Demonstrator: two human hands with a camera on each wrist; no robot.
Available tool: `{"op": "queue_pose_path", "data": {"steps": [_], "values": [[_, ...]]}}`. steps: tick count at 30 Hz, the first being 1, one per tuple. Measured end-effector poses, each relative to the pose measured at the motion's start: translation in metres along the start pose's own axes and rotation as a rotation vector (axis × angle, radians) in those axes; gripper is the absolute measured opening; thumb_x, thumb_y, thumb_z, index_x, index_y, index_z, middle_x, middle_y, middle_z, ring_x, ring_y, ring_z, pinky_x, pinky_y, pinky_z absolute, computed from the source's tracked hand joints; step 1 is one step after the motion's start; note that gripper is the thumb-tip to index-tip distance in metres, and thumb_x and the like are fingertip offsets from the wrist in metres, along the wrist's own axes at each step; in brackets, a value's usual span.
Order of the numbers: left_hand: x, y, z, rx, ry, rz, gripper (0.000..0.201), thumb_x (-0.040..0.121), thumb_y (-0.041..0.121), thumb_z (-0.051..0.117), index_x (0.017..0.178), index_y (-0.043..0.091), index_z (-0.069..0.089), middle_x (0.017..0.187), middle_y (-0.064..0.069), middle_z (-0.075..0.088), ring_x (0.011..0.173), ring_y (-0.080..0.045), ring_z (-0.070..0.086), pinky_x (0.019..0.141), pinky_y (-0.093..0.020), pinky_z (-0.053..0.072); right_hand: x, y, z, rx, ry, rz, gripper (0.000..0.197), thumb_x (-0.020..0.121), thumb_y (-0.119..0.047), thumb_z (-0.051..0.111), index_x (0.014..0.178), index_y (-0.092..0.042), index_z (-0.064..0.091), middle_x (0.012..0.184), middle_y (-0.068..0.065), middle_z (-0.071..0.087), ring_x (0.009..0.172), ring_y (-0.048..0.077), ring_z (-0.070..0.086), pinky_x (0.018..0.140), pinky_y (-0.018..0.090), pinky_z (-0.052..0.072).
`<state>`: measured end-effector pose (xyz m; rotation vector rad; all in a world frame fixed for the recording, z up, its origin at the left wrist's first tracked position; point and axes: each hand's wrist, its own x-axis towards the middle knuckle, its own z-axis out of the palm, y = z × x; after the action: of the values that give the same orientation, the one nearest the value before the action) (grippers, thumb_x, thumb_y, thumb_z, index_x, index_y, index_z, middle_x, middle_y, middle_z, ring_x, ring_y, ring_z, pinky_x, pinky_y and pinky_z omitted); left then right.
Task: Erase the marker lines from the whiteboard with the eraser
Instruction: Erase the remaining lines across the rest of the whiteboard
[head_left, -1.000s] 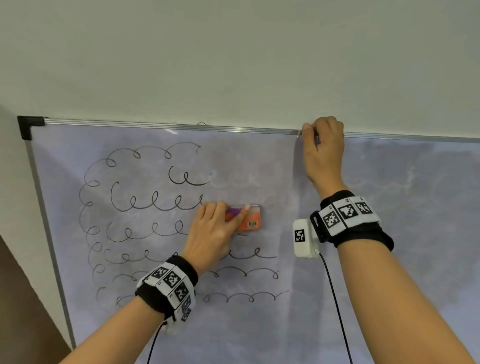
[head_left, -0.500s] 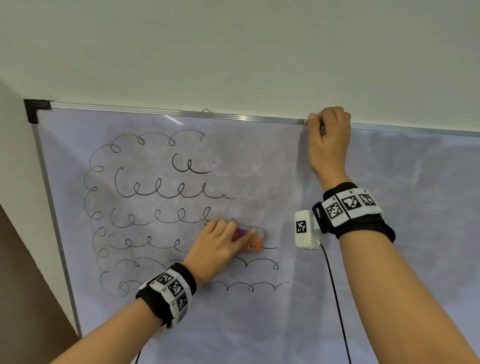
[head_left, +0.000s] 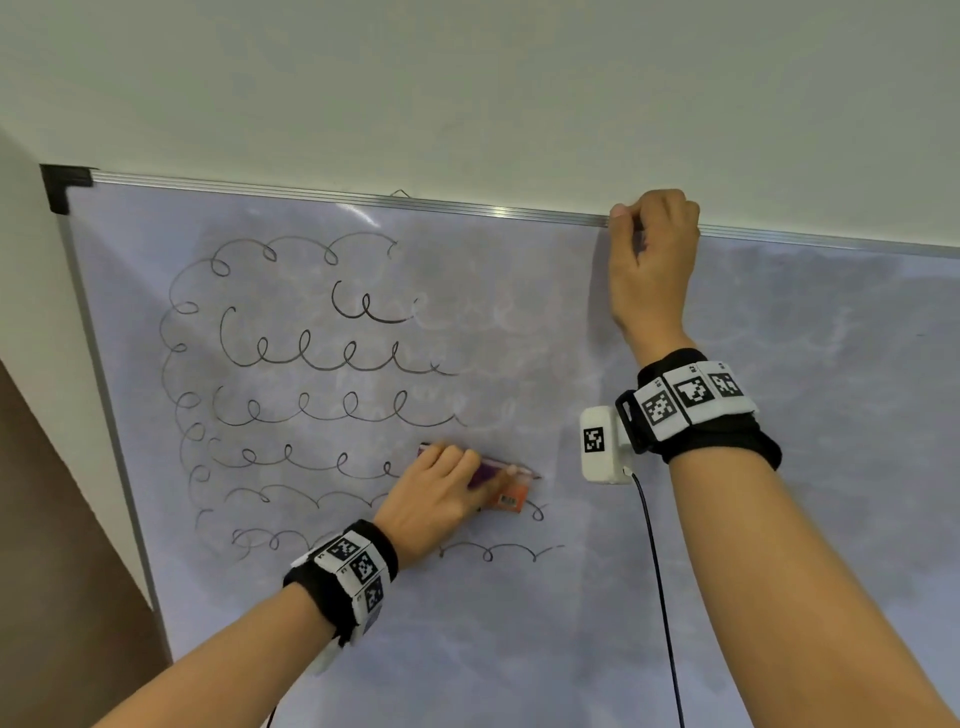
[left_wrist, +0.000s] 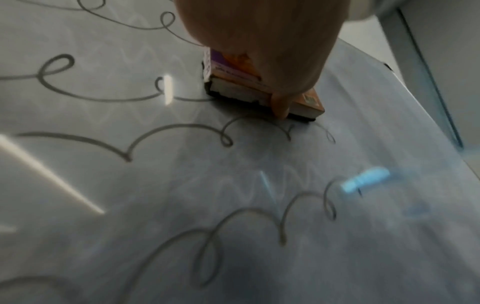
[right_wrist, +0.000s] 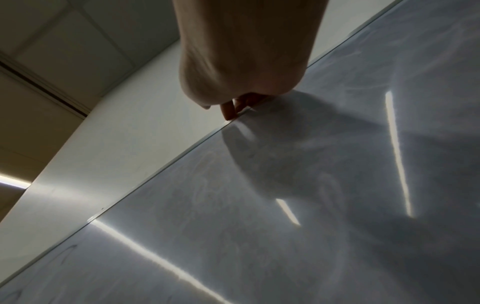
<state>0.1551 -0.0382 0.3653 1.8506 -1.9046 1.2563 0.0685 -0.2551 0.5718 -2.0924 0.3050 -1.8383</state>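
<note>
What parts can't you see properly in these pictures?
- Eraser: in the head view the left hand covers most of it, and the print on its label is too small to read.
- Felt face of the eraser: pressed against the whiteboard, hidden in every view.
- Right hand: its fingertips curl over the top frame; the right wrist view is too dark to show them well.
- Whiteboard's bottom and right edges: cut off by the picture edge.
</note>
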Motion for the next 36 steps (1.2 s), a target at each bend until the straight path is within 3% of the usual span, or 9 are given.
{"op": "queue_pose_path", "data": {"steps": [3,6,11,18,21,24,28,33,36], "values": [[0.009,0.004,0.002,-0.023,0.033,-0.086,0.05,0.088,0.001,0.049,0.135,0.016,0.047,0.087,-0.006,0.041,0.074,-0.024,0.037,0.071,-0.037,0.034,0.0,0.001,0.001,-0.002,0.019,-0.006,0.031,0.095,-0.029,0.044,0.08,-0.004,0.056,0.088,0.009,0.054,0.087,0.014,0.039,0.072,0.033,0.038],[-0.001,0.02,0.011,-0.028,-0.025,0.03,0.039,0.096,0.004,0.036,0.121,0.018,0.061,0.091,-0.005,0.036,0.078,-0.024,0.037,0.075,-0.036,0.034,0.0,0.0,0.002,0.001,0.034,-0.001,0.032,0.095,-0.029,0.044,0.081,-0.004,0.057,0.087,0.003,0.05,0.088,0.014,0.039,0.074,0.036,0.04],[-0.01,0.036,0.015,-0.015,-0.11,0.109,0.036,0.082,0.008,0.052,0.112,0.02,0.066,0.094,-0.004,0.035,0.082,-0.024,0.038,0.078,-0.035,0.034,-0.001,0.001,0.0,0.008,0.024,-0.006,0.032,0.095,-0.03,0.044,0.082,-0.004,0.057,0.089,0.01,0.055,0.089,0.014,0.039,0.076,0.038,0.041],[0.025,0.015,0.006,-0.03,0.046,-0.121,0.05,0.089,0.002,0.048,0.137,0.016,0.045,0.086,-0.008,0.05,0.075,-0.024,0.039,0.073,-0.037,0.035,0.0,0.001,0.001,0.012,0.035,-0.018,0.03,0.095,-0.028,0.044,0.08,-0.005,0.057,0.089,0.011,0.057,0.089,0.014,0.04,0.075,0.033,0.039],[0.017,0.026,0.011,-0.052,0.009,-0.03,0.04,0.089,0.005,0.049,0.126,0.016,0.058,0.089,-0.005,0.041,0.077,-0.024,0.037,0.073,-0.036,0.032,-0.001,0.001,0.002,0.017,0.046,-0.022,0.03,0.095,-0.027,0.045,0.08,-0.005,0.058,0.089,0.011,0.057,0.089,0.014,0.04,0.074,0.034,0.04],[-0.006,0.048,0.026,-0.031,-0.125,0.139,0.024,0.083,0.014,0.066,0.106,0.018,0.065,0.091,-0.003,0.045,0.08,-0.024,0.041,0.076,-0.035,0.034,-0.001,0.001,0.001,0.022,0.05,-0.026,0.029,0.095,-0.027,0.046,0.08,-0.005,0.058,0.089,0.01,0.057,0.088,0.014,0.041,0.073,0.038,0.042],[-0.01,0.054,0.029,-0.005,-0.2,0.223,0.028,0.08,0.017,0.064,0.107,0.02,0.065,0.093,-0.002,0.05,0.081,-0.023,0.044,0.08,-0.034,0.036,-0.001,0.0,-0.001,0.027,0.035,-0.028,0.029,0.094,-0.027,0.045,0.08,-0.005,0.057,0.089,0.01,0.057,0.088,0.014,0.04,0.073,0.039,0.042],[0.038,0.037,0.009,-0.045,-0.01,-0.001,0.036,0.091,0.008,0.041,0.119,0.017,0.062,0.089,-0.005,0.042,0.079,-0.023,0.038,0.075,-0.036,0.034,-0.001,0.001,-0.001,0.021,0.034,-0.023,0.03,0.095,-0.028,0.045,0.081,-0.005,0.058,0.09,0.01,0.057,0.089,0.014,0.041,0.075,0.038,0.043],[0.046,0.045,0.011,-0.035,-0.021,0.012,0.03,0.09,0.009,0.047,0.115,0.015,0.062,0.091,-0.005,0.044,0.079,-0.023,0.039,0.077,-0.036,0.036,-0.001,0.002,0.0,0.019,0.034,-0.025,0.031,0.095,-0.029,0.044,0.081,-0.004,0.058,0.09,0.011,0.057,0.089,0.014,0.041,0.075,0.038,0.042]]}}
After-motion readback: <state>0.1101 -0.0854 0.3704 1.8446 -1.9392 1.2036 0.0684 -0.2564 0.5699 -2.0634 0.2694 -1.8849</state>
